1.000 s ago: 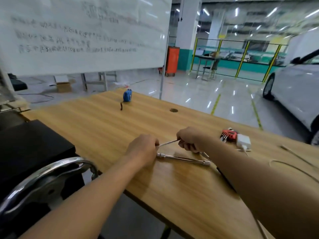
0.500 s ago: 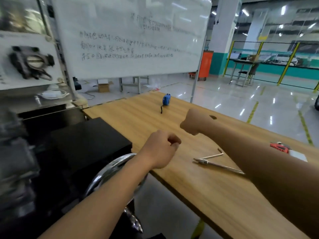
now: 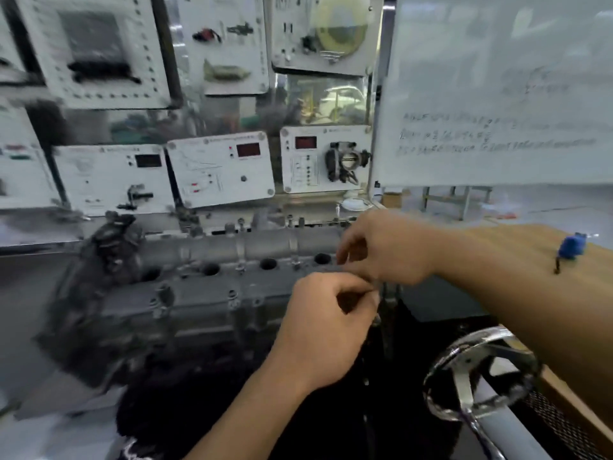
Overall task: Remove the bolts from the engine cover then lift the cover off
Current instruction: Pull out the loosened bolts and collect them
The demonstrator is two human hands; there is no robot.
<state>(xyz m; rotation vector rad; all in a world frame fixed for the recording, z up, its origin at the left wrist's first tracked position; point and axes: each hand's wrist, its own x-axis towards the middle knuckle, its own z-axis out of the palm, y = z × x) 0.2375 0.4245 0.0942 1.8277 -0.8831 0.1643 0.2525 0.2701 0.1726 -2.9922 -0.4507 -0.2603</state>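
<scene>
L hand (image 3: 325,330): fingers curled in, thumb tip meeting forefinger in a pinch at its far right edge; blur hides whether anything sits in that pinch, so can't tell what it holds. R hand (image 3: 384,250): just beyond and right of the L, palm down, fingers half curled and spread, tips pointing down toward the engine; can't tell if it grips anything either. The two hands nearly touch; just below the R hand a thin dark upright piece (image 3: 386,303) shows, too blurred to name.

Both hands work at the right end of the cover (image 3: 205,293): a grey metal engine cover running left to right across mid frame and seated on the engine; four round holes (image 3: 268,263) in a row along its top; small bolts (image 3: 232,296) along its near edge, approx. two visible, blurred.

Near right: a chrome handwheel (image 3: 481,373), below the R forearm. Right, beyond that arm: a wooden table (image 3: 517,247) with a blue tape measure (image 3: 571,249) on it.

Far side, behind the engine: white instrument panels (image 3: 220,167) with red displays, one carrying a throttle body (image 3: 346,161); far right, a whiteboard (image 3: 497,94) with handwriting, unreadable; whole view is motion-blurred.
</scene>
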